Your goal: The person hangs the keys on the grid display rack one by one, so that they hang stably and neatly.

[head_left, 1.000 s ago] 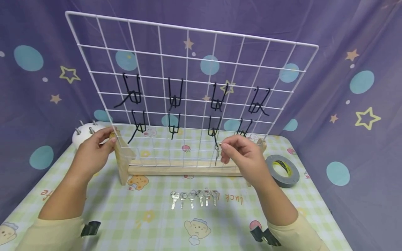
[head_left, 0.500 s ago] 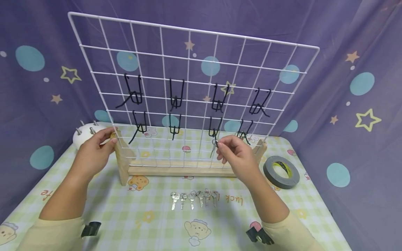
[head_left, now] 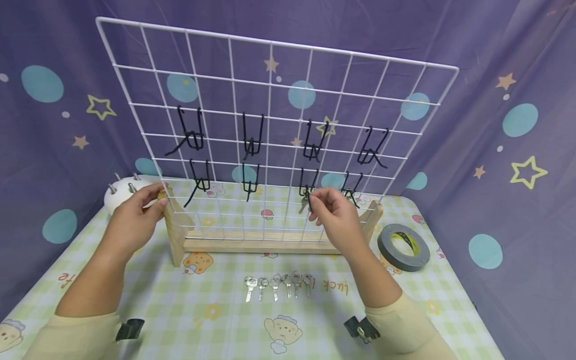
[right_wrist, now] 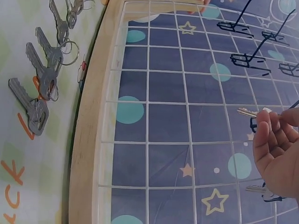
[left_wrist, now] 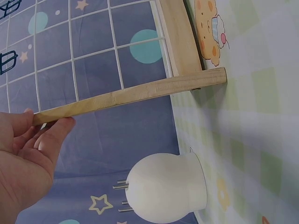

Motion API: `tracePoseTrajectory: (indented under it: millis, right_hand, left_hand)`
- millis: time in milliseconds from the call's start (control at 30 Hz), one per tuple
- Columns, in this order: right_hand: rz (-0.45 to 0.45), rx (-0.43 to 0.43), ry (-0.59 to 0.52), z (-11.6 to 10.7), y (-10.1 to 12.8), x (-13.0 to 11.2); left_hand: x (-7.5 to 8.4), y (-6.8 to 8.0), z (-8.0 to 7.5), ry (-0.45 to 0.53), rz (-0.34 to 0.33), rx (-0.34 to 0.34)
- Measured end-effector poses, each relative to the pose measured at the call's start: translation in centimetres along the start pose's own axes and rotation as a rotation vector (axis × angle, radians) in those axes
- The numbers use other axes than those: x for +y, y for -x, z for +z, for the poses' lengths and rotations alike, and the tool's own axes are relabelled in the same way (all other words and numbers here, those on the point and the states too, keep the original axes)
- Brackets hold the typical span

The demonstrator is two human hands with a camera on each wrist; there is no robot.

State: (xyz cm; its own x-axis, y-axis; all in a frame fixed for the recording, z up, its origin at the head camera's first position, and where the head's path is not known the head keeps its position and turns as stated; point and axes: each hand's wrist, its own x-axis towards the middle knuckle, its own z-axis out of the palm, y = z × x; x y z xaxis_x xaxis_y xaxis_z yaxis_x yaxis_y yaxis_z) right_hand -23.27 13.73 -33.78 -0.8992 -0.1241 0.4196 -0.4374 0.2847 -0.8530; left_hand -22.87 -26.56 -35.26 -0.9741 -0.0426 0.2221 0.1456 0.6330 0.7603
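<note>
My left hand (head_left: 139, 215) pinches the top of the wooden side post (left_wrist: 121, 96) of a stand that carries a white wire grid panel (head_left: 270, 43). With thumb and fingers, my right hand (head_left: 335, 215) pinches a small silver key (right_wrist: 247, 112) at the third black hook (head_left: 301, 181) of the lower row. The key's blade sticks out past the fingertips, and the hand covers its ring end. Just right of this hand, another key (right_wrist: 256, 189) hangs on the rightmost lower hook. Several loose keys with rings (head_left: 275, 287) lie in a row on the table before the stand.
Black hooks hang in two rows on the grid, the upper row including one at the left (head_left: 193, 135). A grey tape roll (head_left: 411, 260) lies right of the stand. A white rounded object with metal pegs (left_wrist: 163, 186) stands behind the left post.
My right hand has moved left and slightly up with the key, from below the lower hooks to the third hook's tip. My left hand has stayed on the post.
</note>
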Motion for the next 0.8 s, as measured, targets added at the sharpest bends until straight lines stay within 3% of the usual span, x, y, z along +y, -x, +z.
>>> tracePoseTrajectory:
  millis: [567, 800]
  right_hand:
    - [0.036, 0.062, -0.009, 0.5, -1.2, 1.0]
    - [0.031, -0.001, 0.024, -0.2, -0.3, 1.1]
  left_hand:
    - [0.0, 0.1, 0.0, -0.007, -0.013, -0.005]
    - [-0.1, 0.0, 0.1, 0.005, -0.005, 0.002]
